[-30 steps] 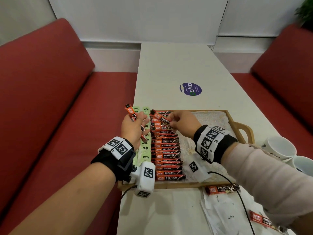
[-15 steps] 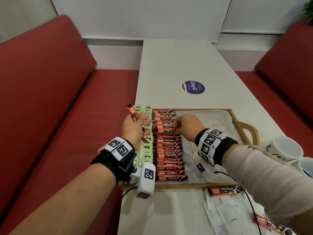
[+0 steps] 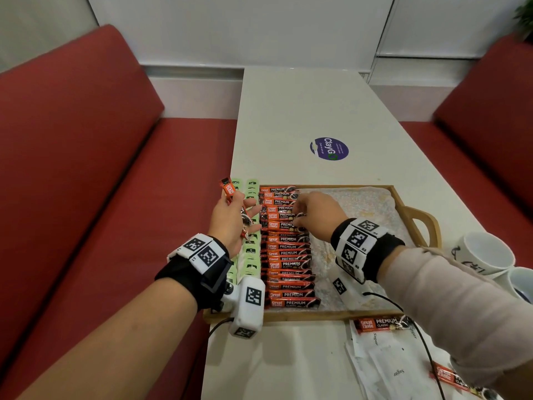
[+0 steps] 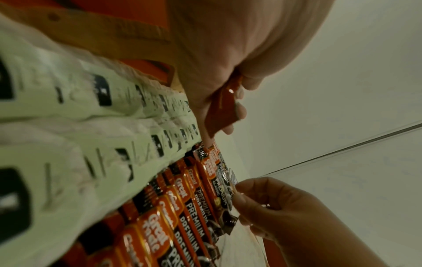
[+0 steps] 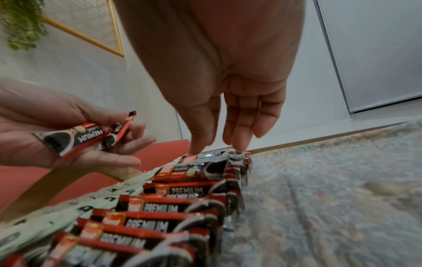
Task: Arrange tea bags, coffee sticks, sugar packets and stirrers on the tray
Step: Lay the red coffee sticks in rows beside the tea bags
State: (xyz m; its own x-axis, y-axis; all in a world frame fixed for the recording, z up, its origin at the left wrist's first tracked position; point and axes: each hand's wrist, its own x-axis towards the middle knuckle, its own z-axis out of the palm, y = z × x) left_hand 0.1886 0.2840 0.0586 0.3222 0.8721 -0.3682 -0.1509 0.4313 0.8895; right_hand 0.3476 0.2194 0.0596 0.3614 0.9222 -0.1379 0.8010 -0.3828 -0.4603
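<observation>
While the head view hides them, right fingers point(image 5: 237, 126) (held together) press the coffee sticks point(image 5: 200, 169).

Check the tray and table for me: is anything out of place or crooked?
Two coffee sticks lie off the tray: one on the sugar packets, one near the table's edge. The coffee row overlaps unevenly.

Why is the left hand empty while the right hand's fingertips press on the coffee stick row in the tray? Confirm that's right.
Not quite. The left hand isn't empty: it holds spare coffee sticks, as the right wrist view shows. The right hand does touch the coffee stick row in the tray.
</observation>
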